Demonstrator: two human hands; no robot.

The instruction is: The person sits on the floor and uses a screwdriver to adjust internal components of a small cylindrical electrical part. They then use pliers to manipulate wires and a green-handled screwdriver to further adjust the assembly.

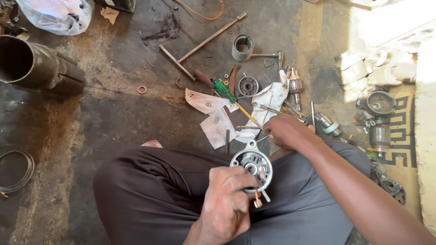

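While the left hand (225,206) covers the round metal housing (252,164), its lower edge is hidden.

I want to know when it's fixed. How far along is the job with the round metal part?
Done: many motor parts lie taken apart on the floor. In hand: left hand holds the round end cover on the lap; right hand reaches to tools on the cloth. Left: loose parts are not joined yet.

A rough repair workshop, worked at floor level. The oil-stained concrete floor (113,104) is strewn with a T-handle wrench (204,43), a green screwdriver (225,90), motor armatures (379,136) and a dirty rag (227,120).
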